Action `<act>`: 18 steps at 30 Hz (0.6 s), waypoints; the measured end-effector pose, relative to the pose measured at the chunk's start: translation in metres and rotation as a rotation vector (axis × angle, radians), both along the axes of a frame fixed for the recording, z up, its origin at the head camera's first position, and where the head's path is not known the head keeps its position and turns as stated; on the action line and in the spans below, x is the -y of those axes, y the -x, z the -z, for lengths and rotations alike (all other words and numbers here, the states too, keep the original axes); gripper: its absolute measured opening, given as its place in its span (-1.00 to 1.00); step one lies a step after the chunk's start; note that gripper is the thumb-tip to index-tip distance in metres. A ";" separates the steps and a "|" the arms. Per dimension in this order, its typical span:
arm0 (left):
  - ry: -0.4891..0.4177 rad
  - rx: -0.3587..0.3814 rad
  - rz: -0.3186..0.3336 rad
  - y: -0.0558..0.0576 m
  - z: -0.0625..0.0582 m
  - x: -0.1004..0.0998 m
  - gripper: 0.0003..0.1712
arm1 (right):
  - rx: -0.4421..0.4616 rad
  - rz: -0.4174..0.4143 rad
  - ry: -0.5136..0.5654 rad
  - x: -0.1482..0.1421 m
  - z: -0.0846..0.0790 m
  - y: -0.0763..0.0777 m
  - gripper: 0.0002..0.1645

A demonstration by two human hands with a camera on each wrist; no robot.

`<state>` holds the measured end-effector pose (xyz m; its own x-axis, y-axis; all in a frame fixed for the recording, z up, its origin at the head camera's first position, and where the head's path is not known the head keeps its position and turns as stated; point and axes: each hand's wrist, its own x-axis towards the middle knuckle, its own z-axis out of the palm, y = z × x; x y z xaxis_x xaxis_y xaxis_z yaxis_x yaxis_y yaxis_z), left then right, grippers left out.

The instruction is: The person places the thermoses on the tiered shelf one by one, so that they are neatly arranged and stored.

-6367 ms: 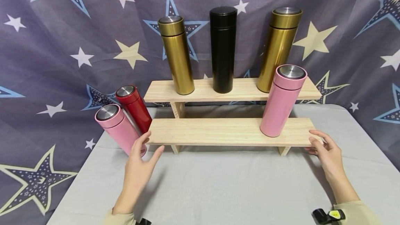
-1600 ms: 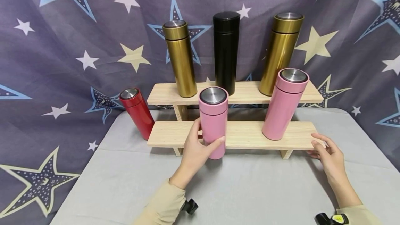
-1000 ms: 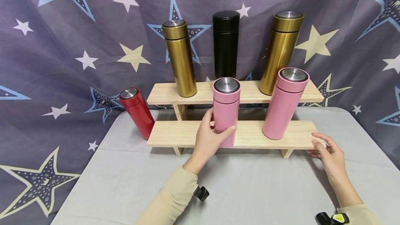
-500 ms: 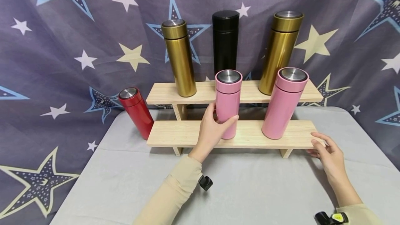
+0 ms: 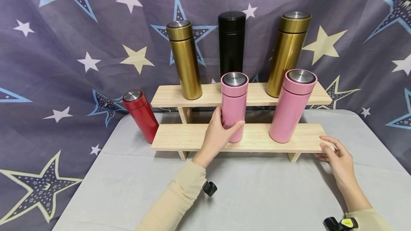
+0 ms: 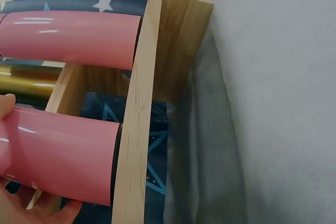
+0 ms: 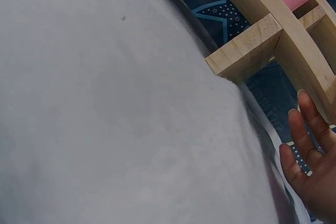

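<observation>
A pink thermos (image 5: 233,106) with a steel-topped lid stands upright on the lower wooden shelf (image 5: 179,136), near its middle. My left hand (image 5: 216,136) holds it, the thumb across the front and fingers round the far side. In the left wrist view the base of this pink thermos (image 6: 63,156) meets the board. To its right stands a second pink thermos (image 5: 290,109). My right hand (image 5: 338,161) is at the shelf's right end, fingers loosely extended; in the right wrist view the fingers (image 7: 303,135) lie beside the board.
On the upper shelf (image 5: 208,93) stand two gold thermoses, left (image 5: 186,63) and right (image 5: 288,56), with a black thermos (image 5: 232,45) between them, partly hidden. A red thermos (image 5: 141,118) stands on the grey tablecloth (image 5: 257,195) left of the rack. A starry curtain (image 5: 106,38) hangs behind.
My left hand has brought the pink thermos from beside the red one, up and rightward onto the lower shelf. Over the last half second it hardly moves. My right hand stays put.
</observation>
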<state>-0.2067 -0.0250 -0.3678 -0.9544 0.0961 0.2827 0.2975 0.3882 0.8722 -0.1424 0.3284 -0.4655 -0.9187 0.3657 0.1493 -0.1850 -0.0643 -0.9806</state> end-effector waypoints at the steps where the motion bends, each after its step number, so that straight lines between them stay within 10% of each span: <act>1: 0.007 0.004 0.002 -0.001 0.000 0.000 -0.07 | 0.001 -0.002 0.004 0.000 0.000 0.000 -0.72; 18: -0.016 -0.170 0.013 -0.022 0.006 0.059 -0.15 | 0.012 0.010 -0.012 -0.001 0.001 0.001 -0.72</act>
<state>-0.1844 -0.0842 -0.3739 -0.8915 0.1021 0.4414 0.4459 0.3698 0.8151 -0.1433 0.3298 -0.4662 -0.9166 0.3733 0.1431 -0.1742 -0.0508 -0.9834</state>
